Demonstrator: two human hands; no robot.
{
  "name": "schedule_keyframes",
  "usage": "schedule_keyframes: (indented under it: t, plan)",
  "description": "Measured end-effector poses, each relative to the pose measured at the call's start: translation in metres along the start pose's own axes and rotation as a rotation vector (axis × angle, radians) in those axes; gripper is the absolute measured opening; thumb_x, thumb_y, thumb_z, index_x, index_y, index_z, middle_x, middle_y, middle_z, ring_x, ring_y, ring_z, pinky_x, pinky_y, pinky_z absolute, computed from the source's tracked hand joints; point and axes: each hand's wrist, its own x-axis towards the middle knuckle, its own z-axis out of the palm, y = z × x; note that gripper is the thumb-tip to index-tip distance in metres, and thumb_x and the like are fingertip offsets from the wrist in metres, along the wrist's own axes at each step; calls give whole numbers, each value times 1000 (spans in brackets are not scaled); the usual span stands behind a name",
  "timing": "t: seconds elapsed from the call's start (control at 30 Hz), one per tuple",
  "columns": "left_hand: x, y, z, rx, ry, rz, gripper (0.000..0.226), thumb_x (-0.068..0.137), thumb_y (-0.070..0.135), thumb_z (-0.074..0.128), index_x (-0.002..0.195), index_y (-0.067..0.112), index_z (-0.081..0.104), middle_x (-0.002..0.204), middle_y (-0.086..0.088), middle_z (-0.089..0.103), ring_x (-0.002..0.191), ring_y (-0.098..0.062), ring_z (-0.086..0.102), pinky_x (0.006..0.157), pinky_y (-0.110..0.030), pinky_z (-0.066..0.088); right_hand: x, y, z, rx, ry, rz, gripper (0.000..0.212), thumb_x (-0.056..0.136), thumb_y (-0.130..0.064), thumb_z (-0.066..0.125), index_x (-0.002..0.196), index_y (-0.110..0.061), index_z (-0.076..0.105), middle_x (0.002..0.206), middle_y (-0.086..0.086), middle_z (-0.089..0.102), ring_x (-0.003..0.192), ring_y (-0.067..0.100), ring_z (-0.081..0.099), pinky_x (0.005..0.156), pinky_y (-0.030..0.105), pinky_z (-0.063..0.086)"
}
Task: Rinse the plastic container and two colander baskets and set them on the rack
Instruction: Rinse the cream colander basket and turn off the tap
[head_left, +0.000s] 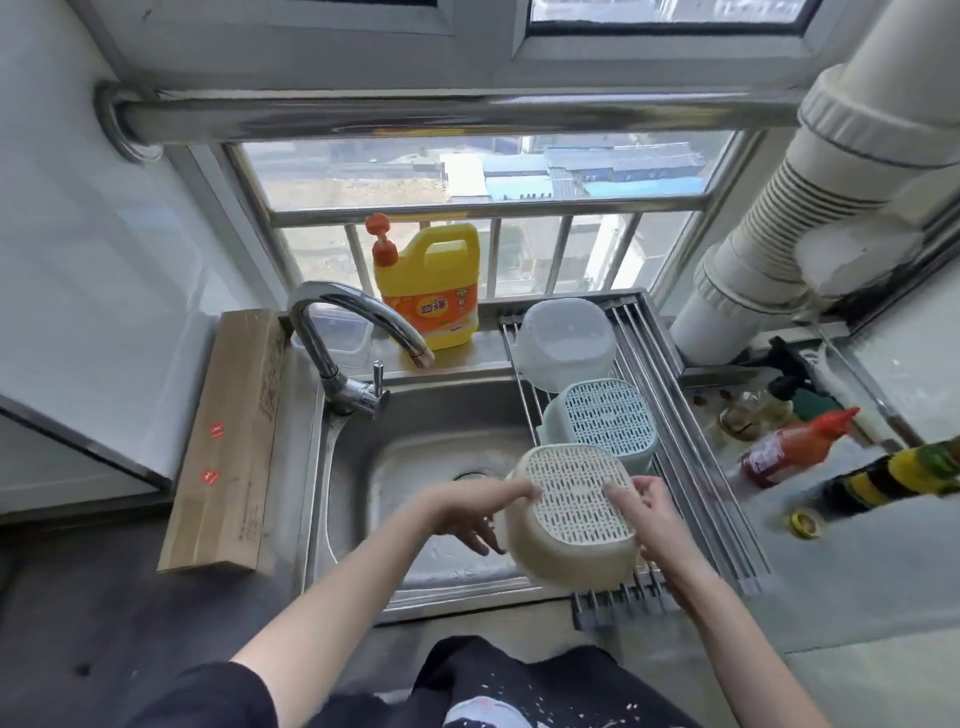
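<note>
Both your forearms are reaching in from the bottom edge, over dark clothing. Your left hand (470, 512) is lying against the left wall of the cream colander basket (571, 525), fingers mostly straight, index tip touching the perforated bottom near its edge. Your right hand (652, 512) is holding the same basket from the right side, fingers curled round its wall, fingertips on the slotted face. The basket is sitting upside down and tilted, bottom facing you, over the near end of the roll-up rack (691, 514), partly overhanging the sink (415, 457); whether it is resting on the bars, you cannot tell from here.

Just beyond it, the pale green colander basket (605, 423) is lying inverted on the rack, touching or nearly touching the cream one. Behind that, the translucent plastic container (563, 335) is sitting upside down at the far end of the rack.

Left of the sink, a long cardboard box (228, 441) is lying along the counter. The faucet (353, 332) is arching over the basin, no water showing. A yellow detergent bottle (428, 286) is standing on the sill. At right, sauce bottles (795, 447) are crowding the counter.
</note>
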Motion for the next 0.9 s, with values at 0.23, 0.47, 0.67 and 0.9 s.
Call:
schedule_keyframes:
  t: [0.23,0.47,0.67,0.9]
  plan:
    - [39,15,50,121,-19,83,64,77,54,63,129,17,54,128,-6,58,103,-19,61,92,-38,54,-7,22,-45,-144,196,25,22,92,-34,56,98,-13,53,97,5,67,83,14,64,60,28,45]
    - [59,15,89,222,194,124,73,79,58,57,135,13,45,136,-9,37,120,-26,49,108,-37,38,5,43,-53,-326,412,-26,31,88,-55,46,105,-30,55,105,0,63,94,19,61,81,48,53]
    - [62,13,90,368,334,4,59,88,54,44,132,15,50,142,-17,30,131,-39,29,108,-44,28,12,40,-38,-563,372,-60,32,98,-35,42,128,-27,48,121,5,57,108,26,54,87,42,48]
    - [66,12,94,324,327,16,64,83,60,47,122,11,56,131,-15,43,116,-33,48,101,-44,41,18,36,-47,-565,348,-52,36,97,-39,40,131,-31,50,132,4,55,122,28,44,100,45,37]
